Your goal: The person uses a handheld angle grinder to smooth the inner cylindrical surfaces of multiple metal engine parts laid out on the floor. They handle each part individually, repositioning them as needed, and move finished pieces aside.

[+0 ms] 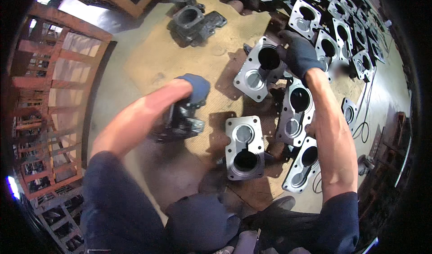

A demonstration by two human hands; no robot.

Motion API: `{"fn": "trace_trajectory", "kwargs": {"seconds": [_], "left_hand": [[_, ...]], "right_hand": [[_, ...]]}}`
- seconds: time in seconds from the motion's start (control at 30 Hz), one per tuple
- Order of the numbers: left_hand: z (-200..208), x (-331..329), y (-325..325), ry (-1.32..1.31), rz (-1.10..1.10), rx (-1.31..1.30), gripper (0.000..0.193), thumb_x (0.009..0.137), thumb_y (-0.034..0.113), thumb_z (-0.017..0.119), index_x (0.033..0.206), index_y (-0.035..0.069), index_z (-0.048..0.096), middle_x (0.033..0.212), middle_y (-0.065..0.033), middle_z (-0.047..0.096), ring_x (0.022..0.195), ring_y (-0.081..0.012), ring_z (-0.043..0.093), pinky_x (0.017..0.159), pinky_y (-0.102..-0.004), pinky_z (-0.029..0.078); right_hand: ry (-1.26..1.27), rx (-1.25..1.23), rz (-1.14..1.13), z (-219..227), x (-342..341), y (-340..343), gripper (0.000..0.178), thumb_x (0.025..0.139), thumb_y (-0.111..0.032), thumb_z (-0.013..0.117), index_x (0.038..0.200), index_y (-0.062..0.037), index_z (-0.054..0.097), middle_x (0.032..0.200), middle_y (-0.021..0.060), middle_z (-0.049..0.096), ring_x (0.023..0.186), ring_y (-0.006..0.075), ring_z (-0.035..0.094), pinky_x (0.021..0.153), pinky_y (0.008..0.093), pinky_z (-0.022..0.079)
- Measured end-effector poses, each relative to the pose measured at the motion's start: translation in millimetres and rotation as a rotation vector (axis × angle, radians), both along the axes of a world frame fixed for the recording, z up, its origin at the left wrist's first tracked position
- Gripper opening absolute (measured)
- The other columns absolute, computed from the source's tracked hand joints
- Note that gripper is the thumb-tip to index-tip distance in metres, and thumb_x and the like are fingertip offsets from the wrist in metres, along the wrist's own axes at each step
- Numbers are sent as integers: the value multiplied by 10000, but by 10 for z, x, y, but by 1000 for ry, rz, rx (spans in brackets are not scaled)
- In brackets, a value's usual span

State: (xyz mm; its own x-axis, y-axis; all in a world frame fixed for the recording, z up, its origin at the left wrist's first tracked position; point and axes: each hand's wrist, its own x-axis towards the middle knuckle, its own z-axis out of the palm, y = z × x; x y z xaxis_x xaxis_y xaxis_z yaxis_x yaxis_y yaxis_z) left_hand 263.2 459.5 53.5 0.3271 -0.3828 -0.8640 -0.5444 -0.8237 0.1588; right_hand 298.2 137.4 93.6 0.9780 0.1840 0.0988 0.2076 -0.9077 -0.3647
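Note:
My left hand (194, 88), in a blue glove, is closed on the top of a dark metal casting (180, 121) at the left of the cardboard. Its fingertips are mostly hidden behind the back of the hand. Further right, my right hand (300, 54) in a dark glove curls its fingers over the edge of a casting with a bright machined flange (255, 79). That flange has one large dark bore and a shallower round recess. Nearer to me stands a similar casting (244, 136), its flange facing up. Another flanged casting (297, 110) sits under my right forearm.
Several more flanged castings (305, 18) crowd the far right. Two dark castings (188, 18) stand at the far left on the cardboard sheet (148, 51). An orange slatted crate (58, 83) lines the left side. A thin dark cable (363, 130) lies on the right-hand floor.

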Motion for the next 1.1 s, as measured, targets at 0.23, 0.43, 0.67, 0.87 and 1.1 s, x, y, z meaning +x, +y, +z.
{"fn": "trace_trajectory", "kwargs": {"seconds": [0.23,0.43,0.67,0.87,1.1], "left_hand": [[190,-376,290,-277,551,-390,623,942,461,651,1431,93,537,1344,-219,639,1254,-361,616,1043,-438,491],[334,-1746,774,-469,677,-1019,828,816,306,856,1466,10,438,1412,-220,547,1330,-333,541,1115,-445,447],[-145,-1799,483,-981,373,-573,622,823,443,732,1282,42,610,1323,-186,625,1209,-372,600,1131,-504,403],[-101,-1224,985,-548,704,-749,539,904,501,669,1220,65,656,1090,-139,732,1015,-263,694,919,-455,475],[-241,-191,892,-813,1227,-666,536,944,511,632,1008,-18,687,898,-259,707,917,-356,708,805,-446,518]], "right_hand": [[-26,203,6,205,-372,-38,454,869,-297,708,1266,-81,665,1190,197,704,1081,370,689,928,427,542],[20,319,-9,167,-457,-624,374,915,-248,738,1214,-30,679,1103,177,744,978,260,729,865,354,556],[-23,404,-12,526,-471,-402,388,930,-229,731,1199,42,663,1098,170,734,988,222,699,879,342,543],[80,391,-54,415,-671,-755,372,951,-270,709,1195,10,683,1121,171,741,1003,233,711,896,348,538],[140,444,-48,207,-635,-665,409,933,-262,742,1220,21,669,1166,203,728,1042,248,704,915,353,543]]}}
